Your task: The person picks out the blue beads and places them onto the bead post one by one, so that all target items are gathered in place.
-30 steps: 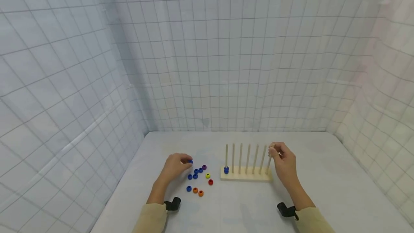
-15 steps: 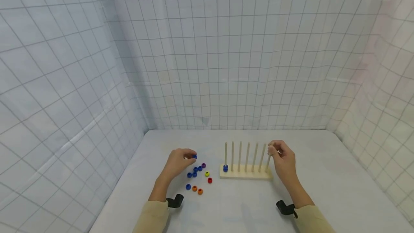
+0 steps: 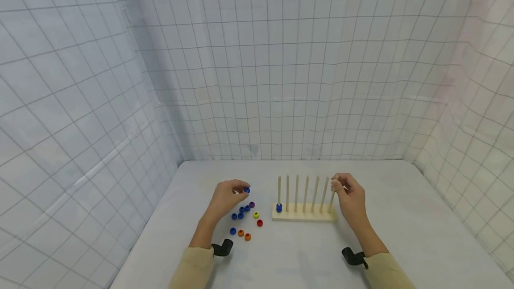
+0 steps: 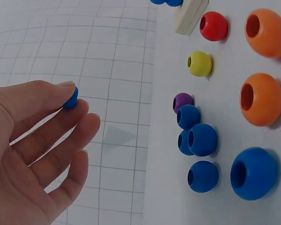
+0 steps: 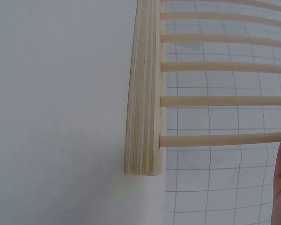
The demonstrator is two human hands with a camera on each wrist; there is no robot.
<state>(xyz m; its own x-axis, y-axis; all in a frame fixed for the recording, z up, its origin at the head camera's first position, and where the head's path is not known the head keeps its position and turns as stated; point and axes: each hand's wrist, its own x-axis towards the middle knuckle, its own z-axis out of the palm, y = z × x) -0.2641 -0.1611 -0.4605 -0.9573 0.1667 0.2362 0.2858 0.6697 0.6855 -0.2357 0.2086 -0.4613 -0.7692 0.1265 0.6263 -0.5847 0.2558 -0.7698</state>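
Note:
My left hand [image 3: 226,197] pinches a blue bead [image 4: 72,99] between thumb and forefinger, raised above the table. The other fingers are spread loosely in the left wrist view. At the right, my right hand [image 3: 352,197] holds the top of the rightmost peg [image 5: 215,140] of a wooden peg rack [image 3: 305,218]. Several upright pegs stand in a row on that rack. Two blue beads [image 3: 279,208] are stacked at the foot of its leftmost peg. Only the edge of the right hand shows in the right wrist view.
Loose beads lie left of the rack: several blue beads [image 4: 203,139], a purple bead [image 4: 182,101], a yellow bead [image 4: 200,63], a red bead [image 4: 214,26] and two orange beads [image 4: 262,99]. A gridded white curtain [image 3: 281,79] surrounds the white table [image 3: 305,262].
The left hand has lifted the blue bead up from beside the loose beads and carried it a little to the right. The right hand keeps its hold on the peg.

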